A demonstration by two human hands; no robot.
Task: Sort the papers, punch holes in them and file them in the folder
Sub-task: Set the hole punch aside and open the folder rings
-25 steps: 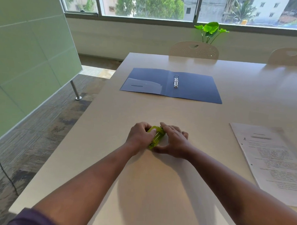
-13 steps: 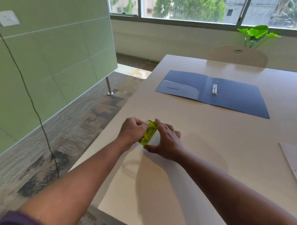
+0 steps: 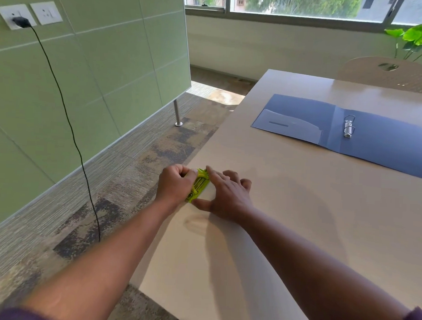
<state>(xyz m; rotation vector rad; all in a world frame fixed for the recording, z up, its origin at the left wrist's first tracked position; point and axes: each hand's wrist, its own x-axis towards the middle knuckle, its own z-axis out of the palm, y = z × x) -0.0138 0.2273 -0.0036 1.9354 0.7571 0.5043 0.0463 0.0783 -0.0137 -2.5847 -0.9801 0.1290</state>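
A small translucent green hole punch (image 3: 198, 185) lies at the left edge of the pale table (image 3: 299, 212). My left hand (image 3: 175, 185) is closed in a fist around its left side. My right hand (image 3: 225, 195) touches its right side, with the index finger on the far end and the thumb at the near end. An open blue ring folder (image 3: 365, 135) lies flat farther back on the table, its metal rings (image 3: 348, 126) in the middle. The papers are out of view.
A green partition wall (image 3: 87, 82) stands to the left, with a black cable (image 3: 68, 129) hanging from a socket to the patterned carpet. A beige chair (image 3: 388, 73) and a green plant (image 3: 418, 36) are beyond the table's far end.
My view has swung to the left, so the papers on the right have left the frame. Both hands have stayed on the hole punch near the table's left edge.
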